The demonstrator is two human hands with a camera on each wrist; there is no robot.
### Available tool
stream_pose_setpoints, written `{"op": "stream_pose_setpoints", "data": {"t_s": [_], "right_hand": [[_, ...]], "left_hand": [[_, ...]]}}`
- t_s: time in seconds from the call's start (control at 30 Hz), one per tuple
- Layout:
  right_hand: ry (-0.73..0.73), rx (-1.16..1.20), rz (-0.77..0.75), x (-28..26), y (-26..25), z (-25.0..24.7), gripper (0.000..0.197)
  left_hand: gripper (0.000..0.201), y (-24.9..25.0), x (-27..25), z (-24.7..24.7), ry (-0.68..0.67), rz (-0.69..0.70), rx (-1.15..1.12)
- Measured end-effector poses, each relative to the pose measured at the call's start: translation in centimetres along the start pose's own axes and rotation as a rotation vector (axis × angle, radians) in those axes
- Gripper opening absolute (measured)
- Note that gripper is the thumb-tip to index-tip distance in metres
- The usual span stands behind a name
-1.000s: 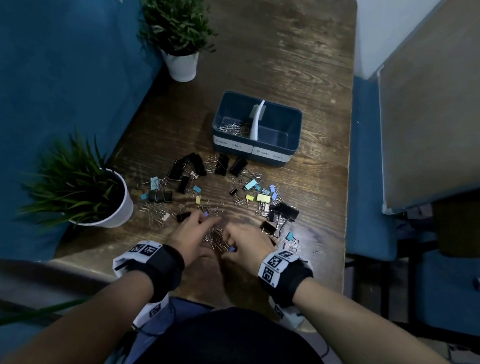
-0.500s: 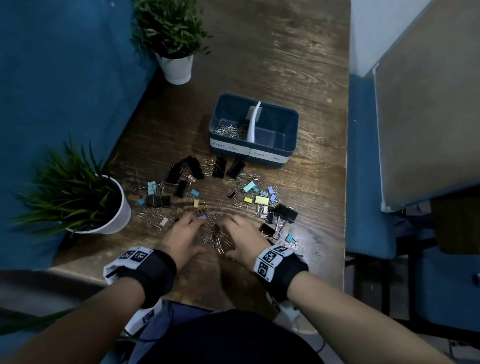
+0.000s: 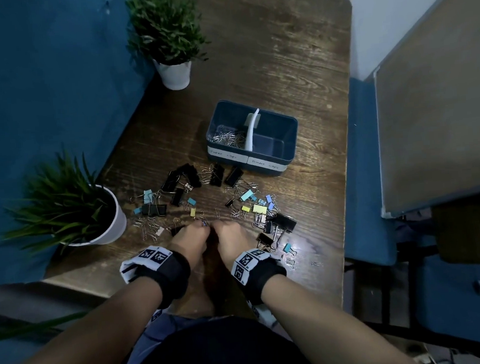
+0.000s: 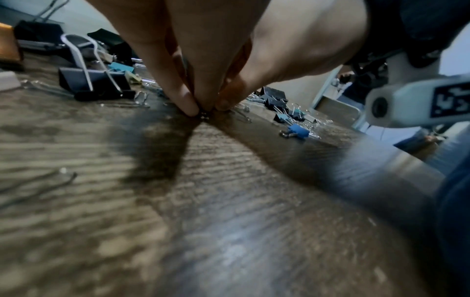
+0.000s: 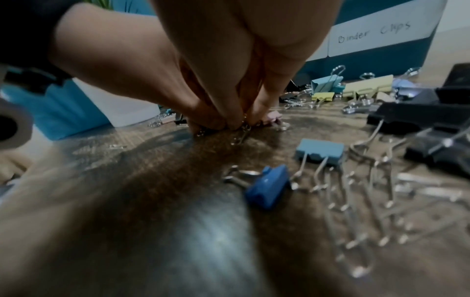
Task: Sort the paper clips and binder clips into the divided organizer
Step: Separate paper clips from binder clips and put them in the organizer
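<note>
My left hand [image 3: 200, 226] and right hand [image 3: 218, 226] meet fingertip to fingertip at the near middle of the wooden table [image 3: 281, 65], both pinching a small bunch of silver paper clips [image 5: 241, 130] against the wood. The left wrist view shows the left hand [image 4: 203, 111] with its tips pressed together. Black binder clips [image 3: 284, 222] and coloured binder clips [image 3: 259, 208] lie scattered beyond the hands. The blue divided organizer [image 3: 266, 165] stands further back. Its left compartment holds paper clips [image 3: 225, 137], and the right one, labelled for binder clips, shows only its floor.
A potted plant [image 3: 73, 210] stands close on the left and another potted plant [image 3: 171, 44] at the back left against the blue wall. A blue binder clip [image 5: 269, 186] and loose paper clips lie near my right wrist. The table's right edge borders a blue chair [image 3: 366, 173].
The hands stood on either side of the heap of paper clips. They have drawn together, and their fingertips now meet over it.
</note>
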State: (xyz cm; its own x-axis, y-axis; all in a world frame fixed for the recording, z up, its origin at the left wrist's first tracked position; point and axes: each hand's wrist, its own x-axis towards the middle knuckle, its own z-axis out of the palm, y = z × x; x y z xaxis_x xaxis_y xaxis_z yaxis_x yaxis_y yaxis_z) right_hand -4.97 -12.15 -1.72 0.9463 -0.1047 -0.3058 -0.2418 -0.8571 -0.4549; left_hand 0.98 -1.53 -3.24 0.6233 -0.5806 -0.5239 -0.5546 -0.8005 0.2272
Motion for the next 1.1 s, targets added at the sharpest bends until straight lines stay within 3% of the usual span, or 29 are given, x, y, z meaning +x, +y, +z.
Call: {"op": "stream_pose_setpoints", "data": {"t_s": [0.3, 0.47, 0.63, 0.8, 0.93, 1.1], "right_hand": [[-0.143, 0.02, 0.105, 1.5, 0.9, -1.6, 0.027], [-0.124, 0.158, 0.212, 2.1, 2.3, -2.8, 0.015], [-0.021, 0.531, 0.343, 2.2, 3.9, -5.4, 0.007], [0.142, 0.689, 0.311, 5.1, 4.1, -9.7, 0.01], [0.434, 0.68, 0.239, 9.5, 3.4, -13.8, 0.01], [0.55, 0.515, 0.175, 13.7, 2.8, -16.0, 0.007]], "left_hand": [[0.026, 1.6, 0.1, -1.2, -0.092, 0.063, 0.128], [0.015, 0.5, 0.4, -1.4, -0.087, -0.041, 0.02], [0.016, -0.5, 0.2, -2.2, 0.176, -0.144, -0.4], [0.002, 0.5, 1.2, -8.5, 0.467, -0.173, -0.698], [0.003, 1.3, 4.0, -14.1, 0.587, -0.171, -0.819], [0.007, 2.0, 8.8, -18.1, 0.636, -0.187, -0.75]]}}
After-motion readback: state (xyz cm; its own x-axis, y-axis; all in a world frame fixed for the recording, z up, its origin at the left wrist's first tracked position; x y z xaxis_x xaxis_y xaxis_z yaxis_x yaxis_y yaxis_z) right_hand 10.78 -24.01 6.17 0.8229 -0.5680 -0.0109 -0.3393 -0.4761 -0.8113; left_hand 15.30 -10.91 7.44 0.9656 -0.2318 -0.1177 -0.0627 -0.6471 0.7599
